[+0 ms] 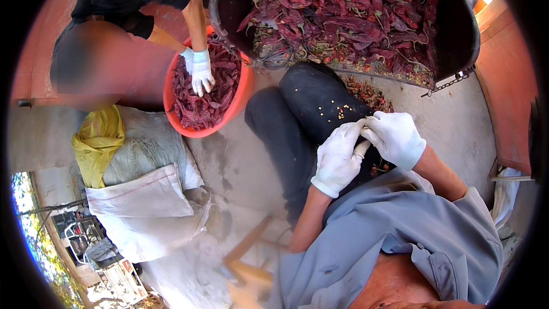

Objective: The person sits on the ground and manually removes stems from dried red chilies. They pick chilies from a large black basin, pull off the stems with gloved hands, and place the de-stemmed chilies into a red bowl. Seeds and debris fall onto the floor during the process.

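Note:
My left hand (339, 158) and my right hand (395, 138), both in white knit gloves, meet at the fingertips above my dark trousers (321, 98). The fingers and thumbs of both are bent inward. Whatever may lie between them is too small and covered to make out. Pale seeds (341, 116) and red bits are scattered over my thigh. Beyond my knees stands a large dark tub (459, 30), tipped towards me, with a heap of dried red chili peppers (343, 17) in it. Loose stems and seeds gather along its near lip.
At the left, a co-worker's gloved hands (200, 73) reach into a red-orange basin (245, 90) of dried chilies. White woven sacks (141, 206) and a yellow bag (96, 137) lie nearby. A pile of chili scraps (371, 96) and a chain (448, 85) are below the tub. A wooden stool (248, 262) stands behind.

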Tool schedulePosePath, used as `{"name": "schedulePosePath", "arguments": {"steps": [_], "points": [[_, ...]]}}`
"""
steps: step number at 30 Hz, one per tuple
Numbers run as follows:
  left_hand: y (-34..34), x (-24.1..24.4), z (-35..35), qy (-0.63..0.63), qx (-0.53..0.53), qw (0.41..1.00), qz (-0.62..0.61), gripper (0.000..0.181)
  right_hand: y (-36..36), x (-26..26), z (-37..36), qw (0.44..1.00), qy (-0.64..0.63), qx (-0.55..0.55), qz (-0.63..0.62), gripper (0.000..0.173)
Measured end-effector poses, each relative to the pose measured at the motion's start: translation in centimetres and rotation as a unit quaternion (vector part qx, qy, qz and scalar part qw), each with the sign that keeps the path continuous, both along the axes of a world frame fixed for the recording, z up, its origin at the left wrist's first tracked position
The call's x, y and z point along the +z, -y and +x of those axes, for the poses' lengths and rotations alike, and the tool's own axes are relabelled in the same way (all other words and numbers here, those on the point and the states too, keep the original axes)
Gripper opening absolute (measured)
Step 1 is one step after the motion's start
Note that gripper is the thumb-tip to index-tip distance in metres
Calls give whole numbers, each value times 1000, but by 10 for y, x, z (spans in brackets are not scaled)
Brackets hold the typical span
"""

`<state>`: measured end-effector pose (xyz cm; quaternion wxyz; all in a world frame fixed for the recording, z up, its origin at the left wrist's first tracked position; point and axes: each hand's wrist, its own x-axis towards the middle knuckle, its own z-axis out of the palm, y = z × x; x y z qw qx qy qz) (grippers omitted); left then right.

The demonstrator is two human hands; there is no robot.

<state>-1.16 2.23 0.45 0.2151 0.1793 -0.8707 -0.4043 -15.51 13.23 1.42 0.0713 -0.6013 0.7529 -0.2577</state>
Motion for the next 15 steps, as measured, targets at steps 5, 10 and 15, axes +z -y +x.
{"name": "schedulePosePath", "arguments": {"steps": [5,10,15], "points": [[-4,-14,0,10,53,997,-62,13,6,2,0,1000,-18,-18,18,19],[-4,-20,-5,16,33,997,-68,14,8,-1,-2,999,-10,-39,-14,22],[4,-17,5,51,-42,971,231,33,8,1,-1,999,-32,22,-34,18]]}}
